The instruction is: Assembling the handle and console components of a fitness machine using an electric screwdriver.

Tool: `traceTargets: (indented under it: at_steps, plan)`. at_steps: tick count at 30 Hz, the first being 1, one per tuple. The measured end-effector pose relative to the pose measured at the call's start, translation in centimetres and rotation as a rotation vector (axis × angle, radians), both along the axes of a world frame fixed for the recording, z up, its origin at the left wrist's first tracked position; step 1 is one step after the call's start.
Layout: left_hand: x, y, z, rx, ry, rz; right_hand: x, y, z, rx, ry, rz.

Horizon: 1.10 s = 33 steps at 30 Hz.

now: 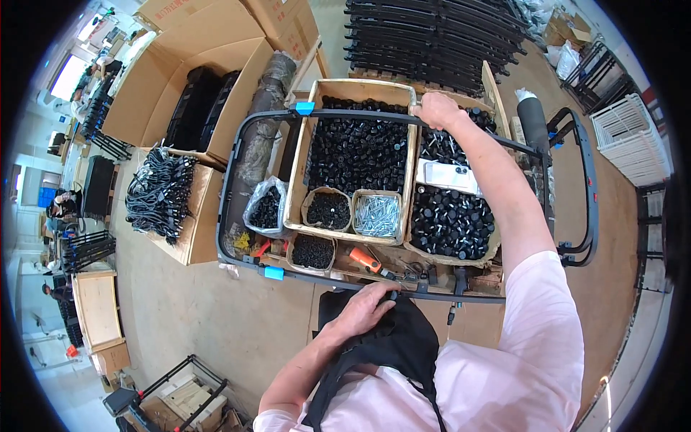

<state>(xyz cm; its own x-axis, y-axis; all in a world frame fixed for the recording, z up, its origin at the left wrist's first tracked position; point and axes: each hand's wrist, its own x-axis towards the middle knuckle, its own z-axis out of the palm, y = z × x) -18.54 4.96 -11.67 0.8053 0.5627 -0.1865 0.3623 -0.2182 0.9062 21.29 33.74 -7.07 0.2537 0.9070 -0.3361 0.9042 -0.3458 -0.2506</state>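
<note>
A large black metal tube frame (229, 173) with rounded corners lies flat over a workbench of part boxes. My right hand (436, 109) reaches far forward and grips the frame's far rail. My left hand (368, 306) rests on the near rail, fingers curled around it close to my black apron. Blue clips (304, 108) sit on the far rail and on the near rail (273, 272). Under the frame, wooden boxes hold several small black caps (358, 147) and silver screws (376, 215).
An orange-handled tool (366, 261) lies by the near rail. A box of black cables (160, 191) stands at left, open cardboard boxes (194, 86) behind it. Stacked black frames (432, 36) lie at the back, white crates (632, 137) at right. Other people work at far left.
</note>
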Motion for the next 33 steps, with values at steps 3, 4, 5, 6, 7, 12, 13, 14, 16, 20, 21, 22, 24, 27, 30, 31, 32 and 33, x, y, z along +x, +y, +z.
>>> traceTargets:
  at_steps: [3, 4, 5, 6, 7, 12, 13, 14, 16, 20, 21, 22, 24, 27, 30, 31, 32, 33]
  plan:
    - [0.1, 0.2, 0.2, 0.043, -0.012, -0.034, 0.3, 0.1, -1.1, 0.118, -0.052, 0.001]
    - [0.0, 0.2, 0.3, 0.053, -0.013, -0.041, 0.4, 0.3, -2.0, 0.222, -0.082, 0.030]
    - [0.1, 0.4, 0.3, 0.084, -0.031, -0.061, 0.9, 0.9, -2.3, 0.203, -0.090, 0.004]
    - [0.1, 0.4, 0.5, 0.094, -0.039, -0.059, 1.2, 1.0, -2.8, 0.213, -0.098, 0.007]
    - [0.3, 0.4, 0.8, 0.115, -0.039, -0.102, 2.1, 1.1, -3.9, 0.262, -0.032, 0.027]
    - [0.5, 0.8, 1.2, 0.060, -0.025, -0.160, 2.0, 1.1, -3.5, 0.194, 0.194, 0.034]
    - [0.6, 1.0, 1.2, 0.061, -0.030, -0.161, 2.3, 1.1, -3.3, 0.195, 0.188, 0.034]
    - [0.7, 1.1, 1.1, 0.063, -0.037, -0.183, 2.6, 1.1, -3.2, 0.176, 0.182, 0.049]
    - [0.7, 1.3, 1.0, 0.076, -0.048, -0.222, 2.9, 0.9, -3.1, 0.166, 0.173, 0.068]
    - [1.1, 1.8, 0.5, 0.070, -0.102, -0.252, 2.3, 1.1, -2.2, 0.323, -0.002, 0.197]
    - [1.3, 1.8, 0.4, 0.064, -0.114, -0.245, 2.0, 1.1, -1.8, 0.254, -0.039, 0.165]
    - [1.4, 1.7, 0.2, 0.059, -0.124, -0.237, 1.4, 1.0, -1.4, 0.186, -0.074, 0.134]
    - [1.4, 1.4, -0.2, 0.058, -0.121, -0.230, 0.4, 0.6, -1.3, 0.209, -0.087, 0.121]
    - [1.5, 0.5, -1.0, 0.051, -0.034, -0.222, 0.2, 0.3, -1.4, 0.261, -0.188, 0.139]
    - [1.5, 0.2, -0.9, 0.063, 0.020, -0.241, 0.0, 0.2, -1.4, 0.265, -0.248, 0.193]
    - [1.5, 0.1, -0.7, 0.099, -0.014, -0.211, 0.2, 0.2, -1.7, 0.266, -0.269, 0.224]
    - [1.5, -0.2, -0.9, 0.111, -0.017, -0.210, 0.1, 0.3, -1.8, 0.267, -0.288, 0.260]
    - [1.5, -0.5, -1.2, -0.003, -0.025, -0.104, 0.1, 0.2, -2.0, 0.300, -0.293, 0.257]
